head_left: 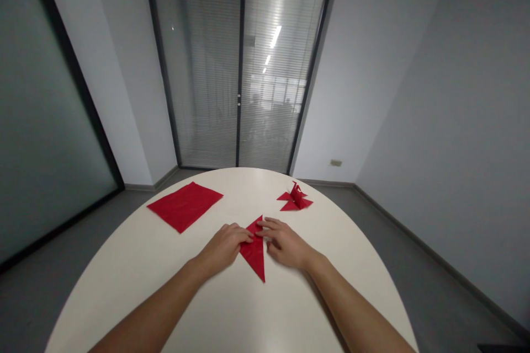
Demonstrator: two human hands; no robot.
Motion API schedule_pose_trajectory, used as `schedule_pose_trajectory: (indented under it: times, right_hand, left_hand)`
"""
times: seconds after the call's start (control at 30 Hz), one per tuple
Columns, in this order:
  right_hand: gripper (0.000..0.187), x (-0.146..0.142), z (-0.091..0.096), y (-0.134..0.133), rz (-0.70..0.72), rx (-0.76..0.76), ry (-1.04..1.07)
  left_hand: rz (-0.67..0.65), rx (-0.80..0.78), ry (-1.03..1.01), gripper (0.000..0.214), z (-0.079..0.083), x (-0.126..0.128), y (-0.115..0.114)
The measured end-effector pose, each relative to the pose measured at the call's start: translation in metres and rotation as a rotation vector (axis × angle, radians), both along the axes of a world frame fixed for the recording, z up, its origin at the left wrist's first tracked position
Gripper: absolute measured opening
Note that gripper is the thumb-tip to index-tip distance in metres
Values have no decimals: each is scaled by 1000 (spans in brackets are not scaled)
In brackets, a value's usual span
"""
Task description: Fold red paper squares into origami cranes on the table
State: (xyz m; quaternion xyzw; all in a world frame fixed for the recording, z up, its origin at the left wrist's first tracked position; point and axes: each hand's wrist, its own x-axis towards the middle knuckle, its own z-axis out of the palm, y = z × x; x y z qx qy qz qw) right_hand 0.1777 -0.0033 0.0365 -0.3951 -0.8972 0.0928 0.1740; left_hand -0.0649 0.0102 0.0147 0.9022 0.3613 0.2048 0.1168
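Folded red paper (pixel 256 256), left hand (pixel 226 244) on its left edge, grip unclear, right hand (pixel 285 241) loosely open at its right.

1 head-worn camera looks forward and down across the table (pixel 232 320).

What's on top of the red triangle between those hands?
The left hand and right hand each overlap part of the red triangle. Its surface beneath them is covered, as is the table under it.
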Motion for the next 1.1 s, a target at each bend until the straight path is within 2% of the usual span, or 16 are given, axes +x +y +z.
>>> schedule_pose_trajectory:
  times: [0.1,0.27,0.4,0.67,0.87,1.1]
  right_hand:
    - [52,1,4,-2,32,-34,0]
    - [42,2,8,-3,-2,-51,21]
    - [37,-1,6,-3,-8,-83,42]
    - [38,-2,-4,-1,-5,-39,82]
    - [32,-3,-4,-2,-44,3,63]
    - [24,-3,-8,0,-66,45,65]
  left_hand:
    - [7,12,7,44,4,0,-2]
    - [48,31,13,32,11,6,-11]
    - [53,-9,18,44,14,7,-15]
    - [45,-26,-34,40,11,5,-16]
    - [19,-8,-76,36,6,6,-15]
    - [63,-2,-72,34,5,9,-15]
